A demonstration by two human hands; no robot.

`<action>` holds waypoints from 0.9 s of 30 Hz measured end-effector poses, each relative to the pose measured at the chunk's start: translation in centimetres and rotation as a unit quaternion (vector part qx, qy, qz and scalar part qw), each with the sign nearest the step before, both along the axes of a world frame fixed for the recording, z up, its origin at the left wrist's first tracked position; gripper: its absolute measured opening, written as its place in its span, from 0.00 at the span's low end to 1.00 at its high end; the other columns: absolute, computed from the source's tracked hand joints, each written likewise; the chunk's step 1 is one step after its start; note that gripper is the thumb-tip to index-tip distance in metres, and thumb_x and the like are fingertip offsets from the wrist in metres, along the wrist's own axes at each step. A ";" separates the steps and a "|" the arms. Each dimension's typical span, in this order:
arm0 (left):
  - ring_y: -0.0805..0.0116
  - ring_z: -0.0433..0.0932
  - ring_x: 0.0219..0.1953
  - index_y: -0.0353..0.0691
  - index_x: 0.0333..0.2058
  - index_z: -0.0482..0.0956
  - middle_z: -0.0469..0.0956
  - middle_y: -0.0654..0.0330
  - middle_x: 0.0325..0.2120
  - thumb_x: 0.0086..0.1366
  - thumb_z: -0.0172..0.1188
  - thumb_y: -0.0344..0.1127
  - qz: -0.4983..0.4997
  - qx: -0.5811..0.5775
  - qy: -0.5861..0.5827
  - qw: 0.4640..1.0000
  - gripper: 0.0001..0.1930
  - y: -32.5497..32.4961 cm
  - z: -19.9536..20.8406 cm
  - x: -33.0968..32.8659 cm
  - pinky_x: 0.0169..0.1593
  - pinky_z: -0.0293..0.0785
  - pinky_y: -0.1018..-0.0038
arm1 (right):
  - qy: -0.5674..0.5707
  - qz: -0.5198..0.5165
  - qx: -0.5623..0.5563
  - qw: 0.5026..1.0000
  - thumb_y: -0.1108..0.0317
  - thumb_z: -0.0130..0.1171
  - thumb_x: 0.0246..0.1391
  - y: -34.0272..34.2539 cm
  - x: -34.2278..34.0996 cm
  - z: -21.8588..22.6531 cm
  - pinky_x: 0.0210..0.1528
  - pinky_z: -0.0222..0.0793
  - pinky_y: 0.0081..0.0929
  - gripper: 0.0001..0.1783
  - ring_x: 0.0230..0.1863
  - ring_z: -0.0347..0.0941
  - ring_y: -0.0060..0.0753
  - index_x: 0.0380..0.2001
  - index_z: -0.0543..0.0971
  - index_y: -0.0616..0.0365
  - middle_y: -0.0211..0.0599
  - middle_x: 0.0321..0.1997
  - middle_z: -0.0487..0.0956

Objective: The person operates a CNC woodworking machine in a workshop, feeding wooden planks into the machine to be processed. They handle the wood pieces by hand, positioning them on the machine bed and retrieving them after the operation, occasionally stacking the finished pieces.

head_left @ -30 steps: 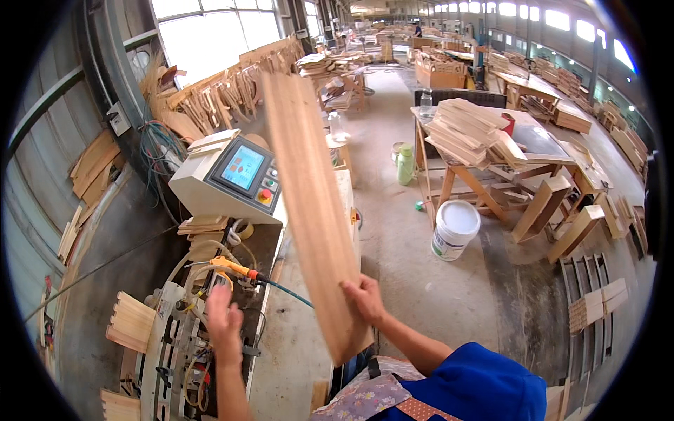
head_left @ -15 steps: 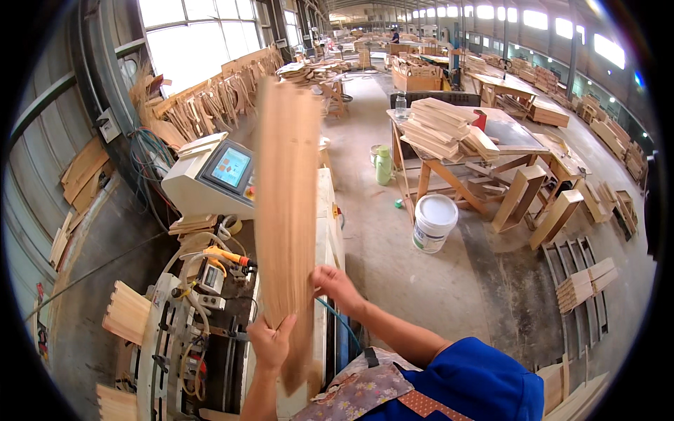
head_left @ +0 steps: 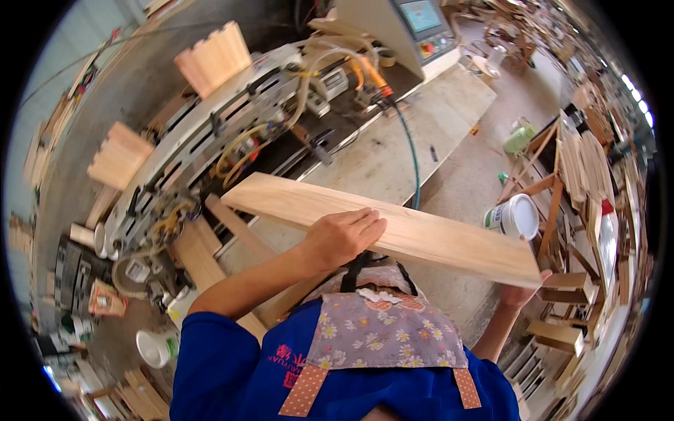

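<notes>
A long pale wooden board (head_left: 428, 235) lies level in front of my chest, slanting from the machine on the left down to the right. My left hand (head_left: 344, 238) is closed over its near edge around the middle, fingers resting together on the upper face and the thumb out of sight. At the board's right end, my right hand (head_left: 518, 293) grips from below, with part of its fingers hidden behind the wood. The board's left end is over the near edge of a pale machine table (head_left: 351, 168).
A woodworking machine (head_left: 260, 91) with hoses and clamps stands to the left, holding two notched boards (head_left: 214, 59). Beyond it is a control panel (head_left: 425, 31). An orange-handled air gun (head_left: 379, 81) hangs a teal hose over the table. A white bucket (head_left: 516, 216) stands right.
The board has swung from upright to nearly level across my body. My left hand now lies over its middle, and my right hand has shifted to its right end. The view has turned down and left.
</notes>
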State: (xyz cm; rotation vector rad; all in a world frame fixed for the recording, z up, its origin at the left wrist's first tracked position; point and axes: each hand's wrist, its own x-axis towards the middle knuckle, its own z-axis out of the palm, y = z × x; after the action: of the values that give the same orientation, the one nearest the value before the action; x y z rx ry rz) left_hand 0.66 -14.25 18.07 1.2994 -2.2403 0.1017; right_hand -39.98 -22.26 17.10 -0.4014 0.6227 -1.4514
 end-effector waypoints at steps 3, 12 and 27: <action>0.63 0.76 0.47 0.38 0.42 0.74 0.77 0.56 0.41 0.57 0.50 0.34 -0.001 -0.005 -0.041 0.999 0.15 1.7 -3.0 0.3 0.47 0.74 0.73 | -0.009 0.212 0.004 0.977 0.37 0.43 0.56 -0.2 -3.3 -4.3 0.65 0.51 0.43 0.43 0.62 0.60 0.45 0.59 0.61 0.67 0.48 0.62 0.64; 0.63 0.72 0.48 0.44 0.37 0.74 0.75 0.61 0.40 0.55 0.54 0.34 0.019 -0.075 -0.020 0.997 0.10 1.3 -9.6 1.9 0.53 0.69 0.71 | 0.145 0.220 0.204 0.943 0.67 0.57 0.49 3.7 -4.0 -10.1 0.56 0.66 0.37 0.25 0.52 0.71 0.41 0.51 0.70 0.64 0.44 0.52 0.74; 0.54 0.54 0.64 0.44 0.57 0.65 0.60 0.56 0.61 0.55 0.57 0.55 0.297 0.107 0.026 0.948 0.34 -0.1 -15.9 7.4 0.64 0.44 0.47 | 0.315 0.278 0.216 0.881 0.68 0.58 0.52 5.2 9.9 -16.8 0.26 0.66 0.19 0.07 0.28 0.69 0.20 0.34 0.73 0.55 0.25 0.29 0.74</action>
State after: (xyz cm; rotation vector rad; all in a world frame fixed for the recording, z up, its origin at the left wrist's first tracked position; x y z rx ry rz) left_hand 8.06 -14.39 2.13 2.0371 -1.7803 0.0412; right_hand -30.05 -17.04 0.28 -0.6386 1.2108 -0.5796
